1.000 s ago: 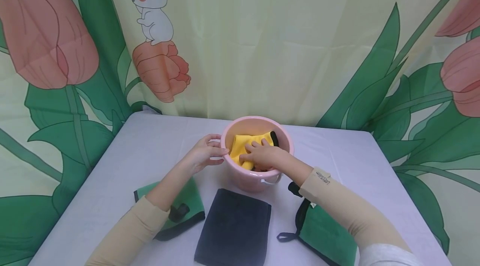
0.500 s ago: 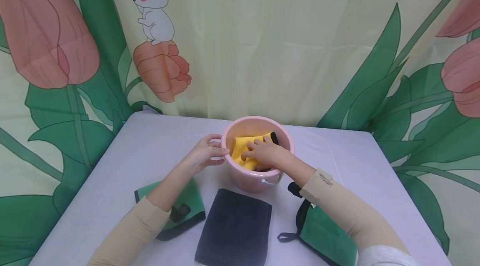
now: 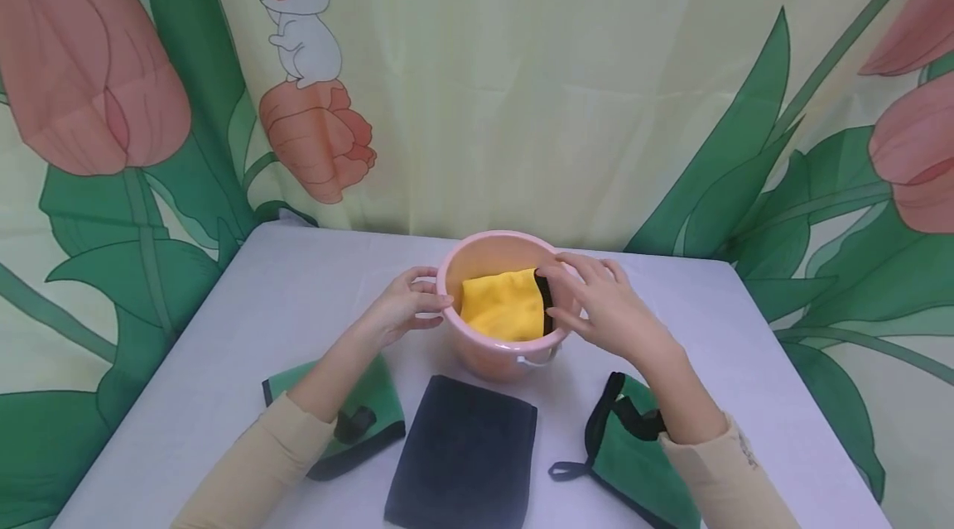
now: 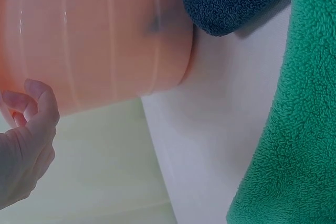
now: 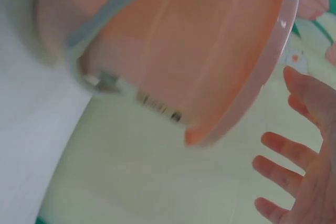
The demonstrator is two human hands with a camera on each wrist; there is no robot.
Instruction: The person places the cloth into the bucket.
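A pink bucket (image 3: 484, 357) stands on the table, with a folded yellow cloth (image 3: 501, 307) edged in black inside it. At the bucket's left rim, my left hand (image 3: 402, 312) holds on with its thumb over the edge and its other fingers bent outside. Over the right rim hovers my right hand (image 3: 609, 310), its fingers spread and nothing in them. The right wrist view shows those spread fingers (image 5: 283, 174) beside the bucket's mouth. In the left wrist view, the left hand (image 4: 31, 140) curls near the bucket wall (image 4: 94, 40).
A dark folded towel (image 3: 465, 454) lies in front of the bucket. Green towels with black trim lie either side: the left towel (image 3: 373, 396) partly under the left forearm, the right towel (image 3: 633, 463) beside the right forearm. A printed curtain (image 3: 514, 98) hangs behind the table.
My right hand has come up out of the bucket, off the yellow cloth, and moved right to the rim. The cloth now lies flatter in view. My left hand stays at the rim.
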